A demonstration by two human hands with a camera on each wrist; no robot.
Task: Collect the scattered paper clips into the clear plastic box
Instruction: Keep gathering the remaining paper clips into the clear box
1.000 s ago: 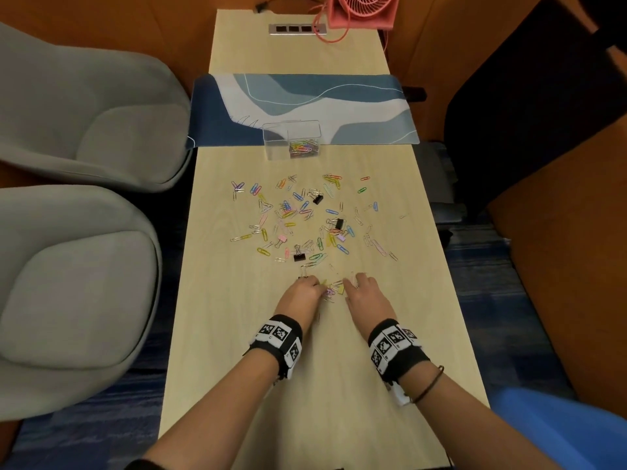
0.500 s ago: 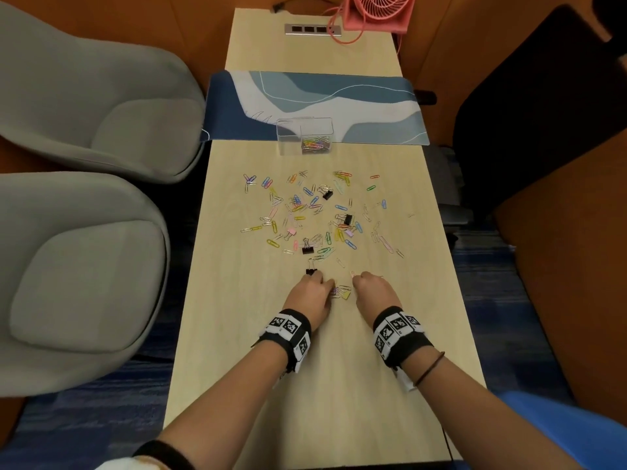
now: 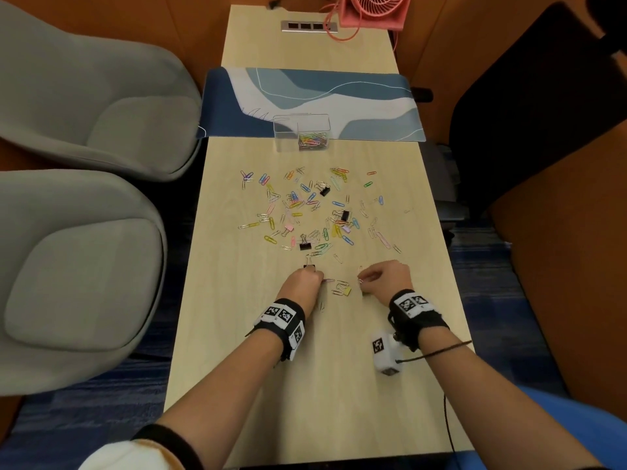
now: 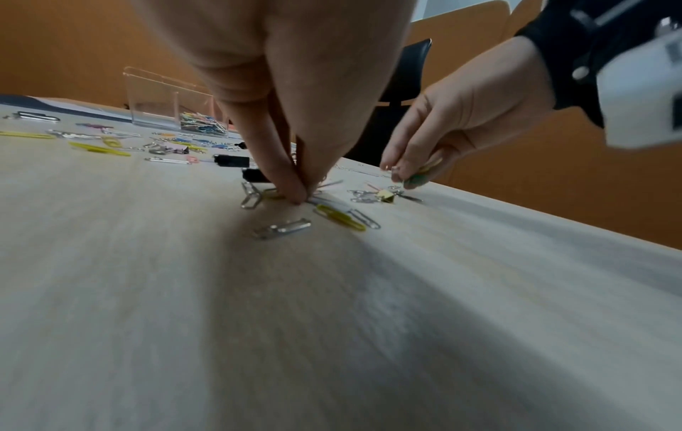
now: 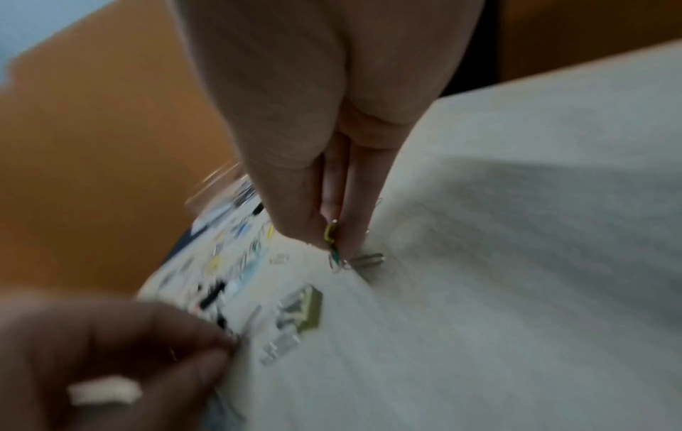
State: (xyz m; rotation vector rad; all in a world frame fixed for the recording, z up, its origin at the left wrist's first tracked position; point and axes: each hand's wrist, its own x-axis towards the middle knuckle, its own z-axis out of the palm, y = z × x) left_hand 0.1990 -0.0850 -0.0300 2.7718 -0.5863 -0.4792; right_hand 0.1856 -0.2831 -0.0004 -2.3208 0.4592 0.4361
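Observation:
Many coloured paper clips [image 3: 305, 212] and several black binder clips lie scattered across the middle of the wooden table [image 3: 237, 334]. The clear plastic box [image 3: 302, 132] stands beyond them at the mat's edge, with clips [image 3: 312, 141] in its right part. My left hand [image 3: 314, 278] has its fingertips bunched on the table, pinching paper clips [image 4: 317, 198] at the near edge of the scatter. My right hand [image 3: 364, 281], just to its right, pinches yellow and green paper clips [image 5: 332, 242] slightly above the surface. A yellow binder clip [image 3: 346, 291] lies between both hands.
A blue patterned mat [image 3: 312, 100] crosses the table behind the box. A pink fan [image 3: 373, 10] and a power strip [image 3: 308, 26] sit at the far end. Two grey chairs [image 3: 84, 164] stand on the left, a dark chair [image 3: 543, 106] on the right.
My right hand has shifted to the right and lifted a little with clips in its fingers. The left hand stays at the near edge of the scatter, still gathering.

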